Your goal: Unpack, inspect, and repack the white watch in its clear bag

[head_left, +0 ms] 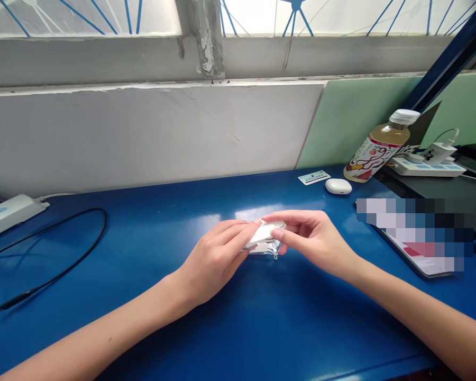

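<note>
Both my hands meet over the middle of the blue table [143, 238]. My left hand [216, 259] and my right hand [307, 235] pinch the same small flat white object [265, 233] between their fingertips, just above the tabletop. Under it lies a bit of clear plastic wrapping [270, 248]. What the white object is I cannot make out; the fingers cover part of it.
A drink bottle [378, 151] leans at the back right, with a white oval case [338, 186] and a small label card [313, 177] beside it. A phone [416, 248] lies to the right. White power strips sit at far left [8, 211] and far right [424, 166]; a black cable [69, 259] curls at left.
</note>
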Demonstrator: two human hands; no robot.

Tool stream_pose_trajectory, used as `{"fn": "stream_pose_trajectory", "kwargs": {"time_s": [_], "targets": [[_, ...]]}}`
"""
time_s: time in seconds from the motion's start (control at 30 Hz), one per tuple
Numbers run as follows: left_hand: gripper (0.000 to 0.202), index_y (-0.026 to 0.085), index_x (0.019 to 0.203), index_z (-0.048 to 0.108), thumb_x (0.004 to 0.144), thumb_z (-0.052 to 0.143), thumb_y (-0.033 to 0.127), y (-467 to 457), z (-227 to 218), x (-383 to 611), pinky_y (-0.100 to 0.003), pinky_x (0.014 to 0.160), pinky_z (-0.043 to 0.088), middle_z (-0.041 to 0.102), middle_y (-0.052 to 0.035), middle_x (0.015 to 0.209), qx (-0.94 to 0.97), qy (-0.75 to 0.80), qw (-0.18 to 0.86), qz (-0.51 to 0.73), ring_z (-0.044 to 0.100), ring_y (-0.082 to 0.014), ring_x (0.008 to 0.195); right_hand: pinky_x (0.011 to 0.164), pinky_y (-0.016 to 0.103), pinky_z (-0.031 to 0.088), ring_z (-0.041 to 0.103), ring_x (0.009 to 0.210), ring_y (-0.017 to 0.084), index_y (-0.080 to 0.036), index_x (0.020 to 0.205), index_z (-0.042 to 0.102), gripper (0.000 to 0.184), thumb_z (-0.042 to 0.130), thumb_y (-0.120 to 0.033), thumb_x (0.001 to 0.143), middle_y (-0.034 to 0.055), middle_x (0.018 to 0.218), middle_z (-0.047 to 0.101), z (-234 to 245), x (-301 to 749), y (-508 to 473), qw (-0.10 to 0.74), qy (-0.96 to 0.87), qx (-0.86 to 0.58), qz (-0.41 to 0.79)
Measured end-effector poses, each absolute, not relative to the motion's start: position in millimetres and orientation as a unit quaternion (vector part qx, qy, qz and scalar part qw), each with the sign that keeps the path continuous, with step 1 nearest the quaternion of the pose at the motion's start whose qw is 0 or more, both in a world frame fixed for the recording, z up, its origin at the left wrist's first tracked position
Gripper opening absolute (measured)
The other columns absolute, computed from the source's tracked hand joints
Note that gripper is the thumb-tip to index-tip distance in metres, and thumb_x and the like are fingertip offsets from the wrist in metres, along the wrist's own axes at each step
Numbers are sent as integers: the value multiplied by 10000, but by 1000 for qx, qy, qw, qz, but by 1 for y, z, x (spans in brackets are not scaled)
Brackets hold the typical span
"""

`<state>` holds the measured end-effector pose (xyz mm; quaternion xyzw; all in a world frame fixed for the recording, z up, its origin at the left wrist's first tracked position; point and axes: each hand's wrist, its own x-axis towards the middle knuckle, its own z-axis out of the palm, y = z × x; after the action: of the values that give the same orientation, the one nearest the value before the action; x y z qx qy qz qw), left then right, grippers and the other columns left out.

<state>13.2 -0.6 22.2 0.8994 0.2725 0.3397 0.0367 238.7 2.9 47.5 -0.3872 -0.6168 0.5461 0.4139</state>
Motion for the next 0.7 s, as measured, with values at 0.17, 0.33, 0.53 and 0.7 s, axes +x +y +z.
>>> {"fn": "stream_pose_trajectory", "kwargs": {"time_s": [0.17, 0.33, 0.53, 0.7], "targets": [[528, 181, 1478, 381, 983, 564, 182, -1, 20, 12, -404, 1000, 523, 663, -103, 1275, 894, 309, 26, 322, 598, -247, 1203, 632, 295, 597, 704, 626, 162, -201, 1023, 792, 301, 790, -375, 778, 35, 757, 774, 48, 243, 6, 403, -582, -429, 562], [681, 145, 1487, 348, 925, 669, 356, 3, 15, 8, -502, 1069, 480, 548, -157, 1429, 894, 385, 70, 218, 489, -325, 1340, 595, 265, 583, 668, 611, 136, -207, 968, 791, 268, 792, -383, 766, 46, 844, 780, 48, 254, 18, 433, -576, -464, 515], [531, 150, 1424, 442, 977, 587, 396, 3, 14, 5, -563, 1124, 398, 518, -149, 1461, 903, 404, 62, 132, 445, -352, 1376, 529, 233, 521, 577, 531, 93, -201, 904, 758, 184, 727, -352, 802, 29, 846, 748, 40, 260, 28, 403, -593, -493, 492], [509, 132, 1381, 476, 960, 618, 382, 1, 17, 5, -540, 1083, 428, 577, -155, 1368, 905, 399, 48, 140, 546, -323, 1238, 522, 251, 501, 626, 673, 161, -210, 911, 749, 187, 678, -358, 821, 44, 879, 739, 34, 265, 32, 354, -662, -531, 394]]}}
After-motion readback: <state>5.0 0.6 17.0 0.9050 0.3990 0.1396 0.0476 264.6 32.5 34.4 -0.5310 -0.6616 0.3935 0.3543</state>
